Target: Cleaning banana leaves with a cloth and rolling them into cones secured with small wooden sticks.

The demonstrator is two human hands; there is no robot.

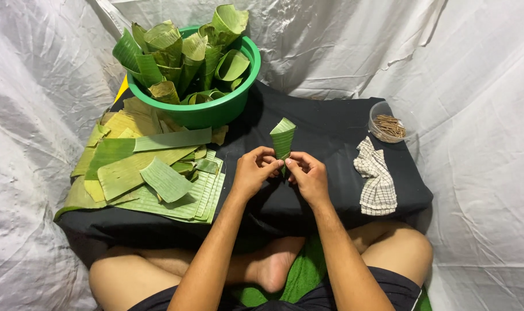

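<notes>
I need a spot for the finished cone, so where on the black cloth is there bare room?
Bare black cloth lies between the green basin and the clear cup of sticks, and between the right hand and the checked towel. The left side is crowded with the flat leaf pile, reaching the left hand.

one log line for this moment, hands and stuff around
left hand + right hand: pinching leaf cone upright | green basin: rolled cones | leaf stack: left | checked cloth: right
</notes>
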